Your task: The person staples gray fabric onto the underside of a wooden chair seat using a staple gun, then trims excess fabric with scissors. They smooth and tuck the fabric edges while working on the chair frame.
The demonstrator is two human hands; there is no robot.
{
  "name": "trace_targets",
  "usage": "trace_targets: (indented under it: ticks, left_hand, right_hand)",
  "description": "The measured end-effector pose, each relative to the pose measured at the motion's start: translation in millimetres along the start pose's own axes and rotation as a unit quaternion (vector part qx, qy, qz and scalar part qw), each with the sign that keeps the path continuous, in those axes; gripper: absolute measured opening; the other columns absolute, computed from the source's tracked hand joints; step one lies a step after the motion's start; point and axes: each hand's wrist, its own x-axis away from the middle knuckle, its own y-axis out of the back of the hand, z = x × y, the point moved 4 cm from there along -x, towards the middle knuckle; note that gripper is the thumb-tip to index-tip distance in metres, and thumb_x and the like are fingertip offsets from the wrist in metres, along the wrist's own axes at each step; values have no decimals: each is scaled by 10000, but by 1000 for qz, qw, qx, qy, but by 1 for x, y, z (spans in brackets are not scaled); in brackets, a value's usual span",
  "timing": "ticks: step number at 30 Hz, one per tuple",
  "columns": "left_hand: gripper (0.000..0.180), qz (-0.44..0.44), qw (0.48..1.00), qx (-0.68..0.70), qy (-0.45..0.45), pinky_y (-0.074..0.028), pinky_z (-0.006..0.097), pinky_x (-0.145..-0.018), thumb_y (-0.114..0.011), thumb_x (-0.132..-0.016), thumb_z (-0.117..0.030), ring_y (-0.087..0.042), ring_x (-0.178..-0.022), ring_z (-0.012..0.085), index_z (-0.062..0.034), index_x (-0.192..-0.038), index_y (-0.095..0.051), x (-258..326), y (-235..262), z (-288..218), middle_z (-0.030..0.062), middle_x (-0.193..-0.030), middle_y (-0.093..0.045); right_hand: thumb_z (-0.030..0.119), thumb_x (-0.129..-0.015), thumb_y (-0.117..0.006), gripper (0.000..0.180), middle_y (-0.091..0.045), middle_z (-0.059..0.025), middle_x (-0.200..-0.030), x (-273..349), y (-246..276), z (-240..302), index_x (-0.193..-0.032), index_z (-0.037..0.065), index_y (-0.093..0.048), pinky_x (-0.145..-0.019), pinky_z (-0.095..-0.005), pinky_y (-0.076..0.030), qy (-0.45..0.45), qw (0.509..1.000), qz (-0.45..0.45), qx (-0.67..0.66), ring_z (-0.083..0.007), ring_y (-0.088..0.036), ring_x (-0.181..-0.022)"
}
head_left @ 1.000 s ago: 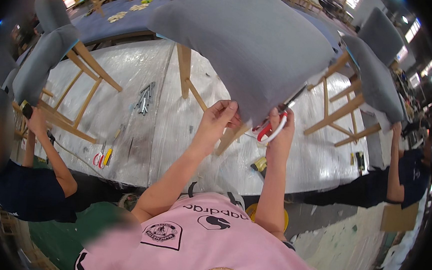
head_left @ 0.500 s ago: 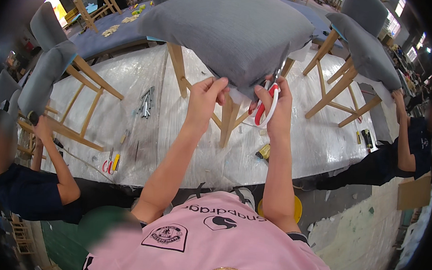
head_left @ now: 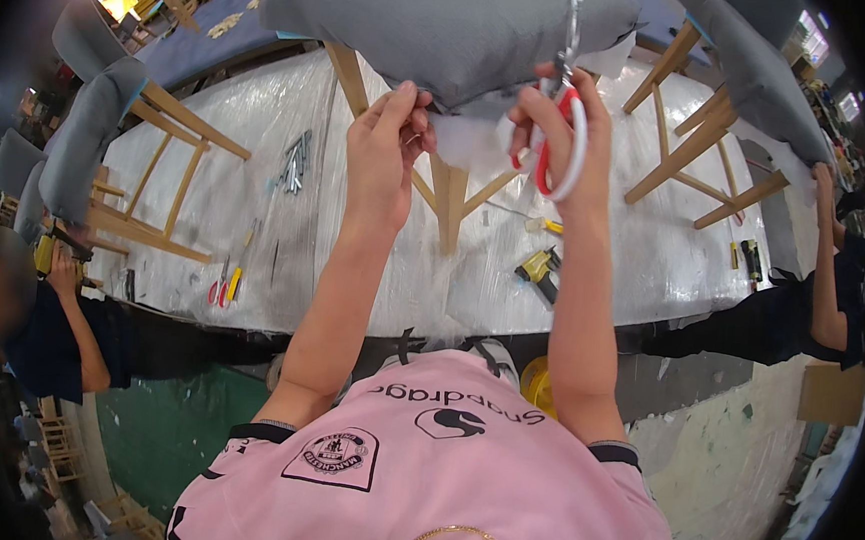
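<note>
A grey upholstered chair seat (head_left: 449,30) fills the top centre, its front corner over a wooden leg (head_left: 447,206). White wadding (head_left: 470,140) hangs below that corner. My right hand (head_left: 584,145) grips scissors (head_left: 572,174) with red and white handles, the blades pointing up in front of the seat's right side. At the seat's lower edge, left of the corner, my left hand (head_left: 386,151) is closed, thumb against curled fingers. Whatever lies between those fingertips, if anything, is too small to make out.
On the film-covered table (head_left: 341,284) lie a yellow-black staple gun (head_left: 538,269), metal rods (head_left: 295,160), red-handled scissors (head_left: 218,290) and a yellow cutter (head_left: 235,282). Co-workers handle grey chairs at both sides; the left one's hand (head_left: 63,272) holds a yellow-black tool. A yellow bucket (head_left: 537,388) stands below.
The scissors have risen away from the corner, blades now upright. My left hand has shifted slightly left, and more wadding shows. The view has shifted, exposing the staple gun.
</note>
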Motion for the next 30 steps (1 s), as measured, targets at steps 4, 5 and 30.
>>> trace_targets:
  ticks: [4,5,30]
  left_hand:
    - [318,-59,978,-163,-116,-499,293,-755,-633,-1011,-262,-624,-817,144,10,-1176,-616,37,6,27,33,-932,-650]
    - [343,-64,981,-172,-64,-504,297,-783,-631,-1014,-269,-636,-863,151,18,-1200,-606,46,5,42,48,-984,-661]
    - [439,77,465,-758,-452,-402,469,-1119,-836,-702,-69,-433,-1392,385,-217,-1106,-745,25,-56,-29,121,-1496,-508]
  right_hand:
    - [149,-928,-740,313,-638,-50,-745,17,83,-47,-1192,32,-618,-526,-237,-452,-40,996,13,84,-90,-575,-573]
    - [159,-929,-744,326,-635,-46,-745,22,99,-67,-1208,36,-625,-532,-232,-448,-59,993,6,99,-89,-570,-578]
    - [394,-959,-699,568,-622,-80,-1074,70,121,-192,-1347,15,-530,-865,-312,-506,-201,921,329,-54,-161,-610,-958]
